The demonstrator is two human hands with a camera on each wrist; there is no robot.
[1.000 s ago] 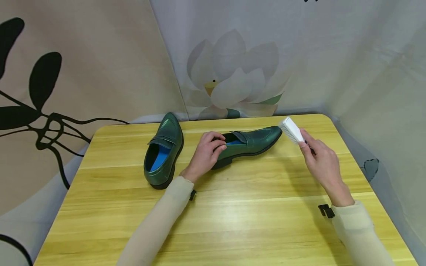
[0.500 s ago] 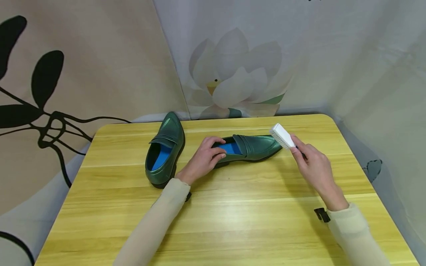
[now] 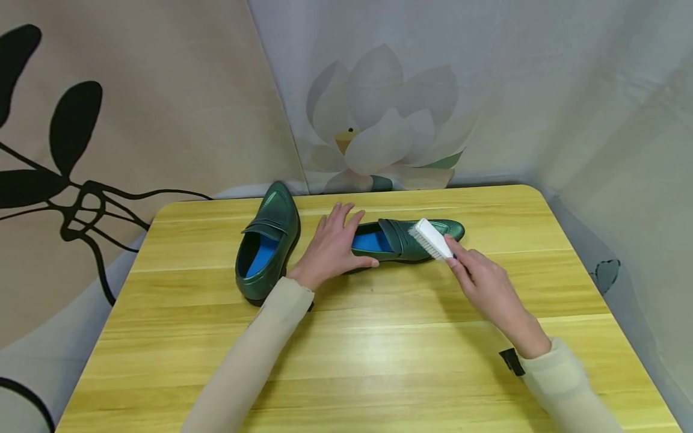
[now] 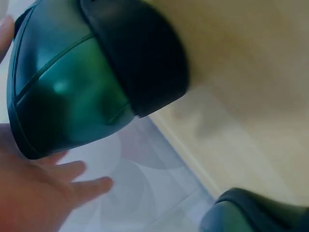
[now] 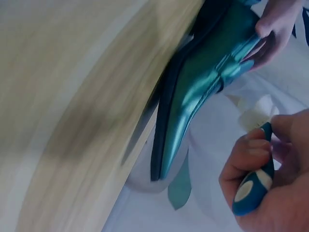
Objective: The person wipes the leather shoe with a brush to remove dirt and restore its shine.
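A dark green loafer point(image 3: 399, 236) with a blue insole lies sideways across the wooden table, its toe to the right. My left hand point(image 3: 331, 249) is at its heel end, fingers spread and thumb pointing along the near side; the left wrist view shows the dark heel block point(image 4: 145, 58) close up. My right hand point(image 3: 484, 282) grips the dark handle point(image 5: 253, 188) of a white-headed brush point(image 3: 431, 239). The brush head, bristles facing down and left, overlaps the front of this loafer in the head view. Part of the loafer's heel is hidden behind my left hand.
The matching green loafer point(image 3: 265, 240) stands to the left, toe toward the back edge, close beside my left wrist. The wooden table point(image 3: 411, 361) ends at a fabric backdrop point(image 3: 465, 108) printed with a flower.
My right hand has brought the brush left from beyond the toe to over the loafer's front. My left hand has loosened from the loafer's opening and spread its fingers. The loafer has turned slightly.
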